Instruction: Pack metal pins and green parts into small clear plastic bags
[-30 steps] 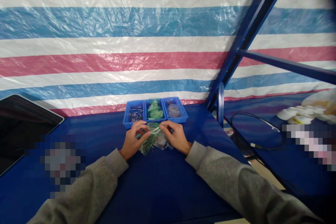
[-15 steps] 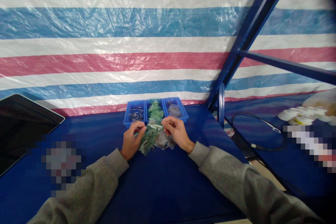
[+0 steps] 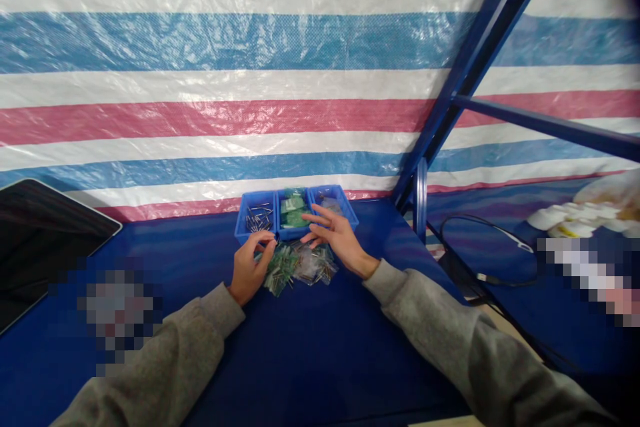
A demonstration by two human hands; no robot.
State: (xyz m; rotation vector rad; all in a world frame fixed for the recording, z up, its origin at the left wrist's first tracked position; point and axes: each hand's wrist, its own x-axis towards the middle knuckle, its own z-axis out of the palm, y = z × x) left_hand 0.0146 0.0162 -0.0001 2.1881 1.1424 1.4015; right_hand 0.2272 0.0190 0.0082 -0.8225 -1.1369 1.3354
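Note:
Three small blue bins stand side by side in front of my hands. The left bin [image 3: 243, 221] has metal screw-like pieces [image 3: 259, 219] in it, the middle one green plastic bags [image 3: 293, 208], the right one clear plastic bags [image 3: 330, 205]. My left hand [image 3: 251, 265] is at the front of the left bin, thumb and forefinger pinched; whatever is between them is too small to make out. With fingers spread and nothing held, my right hand [image 3: 337, 240] hovers before the middle and right bins. Below the hands lies a pile of filled green bags [image 3: 281, 270] and clear bags [image 3: 313, 263].
A dark-screened device [image 3: 45, 240] lies at the left of the blue table [image 3: 300, 360]. A blue metal frame [image 3: 450, 107] rises on the right, with a black cable [image 3: 445, 233] and white round items [image 3: 575, 219] beyond. A striped plastic sheet [image 3: 225, 120] hangs behind.
My right hand has opened from a pinch and shifted slightly up and right. The green bag that was between my hands is gone from there. My left hand has barely moved.

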